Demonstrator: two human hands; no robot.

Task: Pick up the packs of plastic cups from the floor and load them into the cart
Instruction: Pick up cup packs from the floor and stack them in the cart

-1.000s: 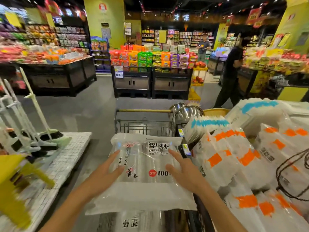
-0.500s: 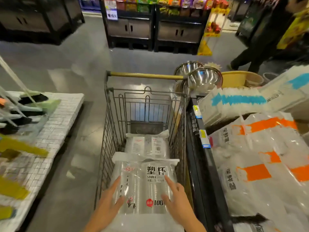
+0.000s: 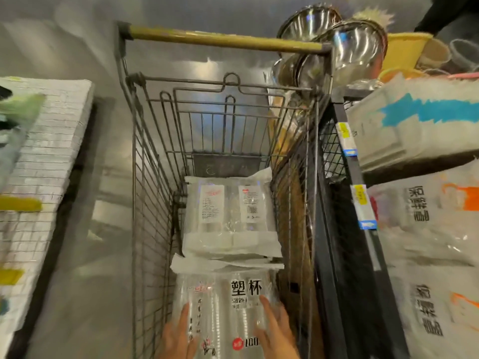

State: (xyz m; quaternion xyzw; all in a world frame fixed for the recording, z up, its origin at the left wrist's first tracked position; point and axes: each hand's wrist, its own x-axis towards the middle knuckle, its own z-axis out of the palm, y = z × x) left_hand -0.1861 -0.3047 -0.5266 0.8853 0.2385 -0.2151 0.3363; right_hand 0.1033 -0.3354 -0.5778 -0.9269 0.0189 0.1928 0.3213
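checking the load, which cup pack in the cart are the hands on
The near pack, printed face up with big black characters. The left hand and right hand lie flat on it. The far pack, showing two white labels, lies untouched.

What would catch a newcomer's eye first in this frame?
First the wire cart in the middle, with one pack of plastic cups lying in it. Nearer the camera, the left hand and right hand press flat on a second pack. Shiny steel bowls sit at the upper right, past the handle.
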